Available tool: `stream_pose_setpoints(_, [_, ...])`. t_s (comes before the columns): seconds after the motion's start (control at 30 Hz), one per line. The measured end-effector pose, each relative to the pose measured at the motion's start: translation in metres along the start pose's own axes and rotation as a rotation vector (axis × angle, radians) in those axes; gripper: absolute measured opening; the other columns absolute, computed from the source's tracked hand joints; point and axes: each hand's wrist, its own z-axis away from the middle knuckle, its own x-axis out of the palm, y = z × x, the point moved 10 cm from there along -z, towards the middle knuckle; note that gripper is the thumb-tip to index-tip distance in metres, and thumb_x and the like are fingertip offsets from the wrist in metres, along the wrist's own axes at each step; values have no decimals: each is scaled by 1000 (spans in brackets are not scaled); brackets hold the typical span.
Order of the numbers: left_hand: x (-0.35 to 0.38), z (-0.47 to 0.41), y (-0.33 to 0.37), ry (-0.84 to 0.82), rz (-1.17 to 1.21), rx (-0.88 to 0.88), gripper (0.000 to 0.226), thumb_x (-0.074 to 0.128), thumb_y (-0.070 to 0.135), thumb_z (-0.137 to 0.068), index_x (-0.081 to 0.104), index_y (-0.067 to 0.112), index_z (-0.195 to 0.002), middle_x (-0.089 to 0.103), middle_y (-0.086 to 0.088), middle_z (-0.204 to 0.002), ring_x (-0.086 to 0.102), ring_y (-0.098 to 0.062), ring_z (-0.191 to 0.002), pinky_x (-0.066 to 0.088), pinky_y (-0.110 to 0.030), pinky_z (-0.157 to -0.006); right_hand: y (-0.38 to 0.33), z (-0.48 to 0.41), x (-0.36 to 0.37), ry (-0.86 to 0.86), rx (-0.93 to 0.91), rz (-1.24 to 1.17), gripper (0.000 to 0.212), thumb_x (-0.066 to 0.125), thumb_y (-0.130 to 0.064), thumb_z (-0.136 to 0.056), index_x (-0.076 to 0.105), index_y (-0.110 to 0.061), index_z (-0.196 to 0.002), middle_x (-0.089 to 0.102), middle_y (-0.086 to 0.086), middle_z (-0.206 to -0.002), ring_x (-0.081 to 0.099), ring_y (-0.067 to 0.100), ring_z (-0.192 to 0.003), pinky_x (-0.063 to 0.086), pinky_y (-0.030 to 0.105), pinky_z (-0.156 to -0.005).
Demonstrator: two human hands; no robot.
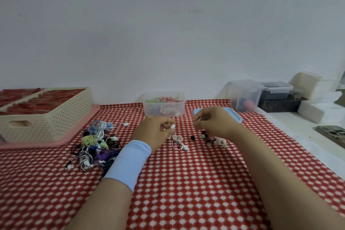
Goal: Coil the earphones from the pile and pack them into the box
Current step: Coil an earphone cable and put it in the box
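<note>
On the red-and-white checked tabletop (186, 183), the left hand (155, 133), with a light-blue sleeve band (130, 162) at its wrist, pinches the white end piece of a pale pink earphone (178, 141). Its thin cable lies in loose loops between the hands. The right hand (214, 123) curls its fingertips together, though I cannot tell whether they pinch anything. Left of the left hand lies the tangled pile of coloured earphones (97, 142), and just beyond both hands stands the clear plastic box (164, 110) with earphones inside.
</note>
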Motion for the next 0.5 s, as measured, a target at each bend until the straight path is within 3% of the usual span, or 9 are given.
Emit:
stream_pose_setpoints(0.17, [4, -1, 10, 5, -303, 112, 28, 60, 42, -93, 68, 38, -120, 60, 12, -131, 42, -13, -126, 33, -33, -108, -6, 7, 19, -130, 18, -61, 4, 74, -14, -88, 77, -14, -90, 77, 4, -80, 55, 10, -49, 50, 27, -53])
stream_pose_setpoints(0.27, [5, 1, 33, 19, -235, 240, 19, 60, 37, -94, 73, 37, -108, 62, 15, -119, 42, -11, -120, 34, -29, -104, -4, 6, 16, -118, 31, -89, 8, 78, -13, -85, 77, -13, -93, 75, 7, -76, 55, 12, -49, 50, 28, -55])
stream_pose_setpoints(0.4, [33, 8, 37, -191, -204, 263, 20, 69, 45, -85, 75, 40, -104, 57, 22, -112, 37, -5, -117, 36, -34, -106, 3, 5, 9, -56, 54, -103, 4, 77, -13, -86, 76, -11, -90, 73, 8, -72, 53, 11, -46, 49, 22, -50])
stream_pose_setpoints(0.5, [39, 9, 35, -247, -193, 260, 14, 72, 46, -83, 76, 42, -96, 55, 24, -109, 38, -4, -113, 40, -36, -104, 7, 5, 8, -38, 77, -93, 3, 75, -16, -87, 77, -14, -86, 72, 8, -71, 53, 9, -46, 48, 19, -49])
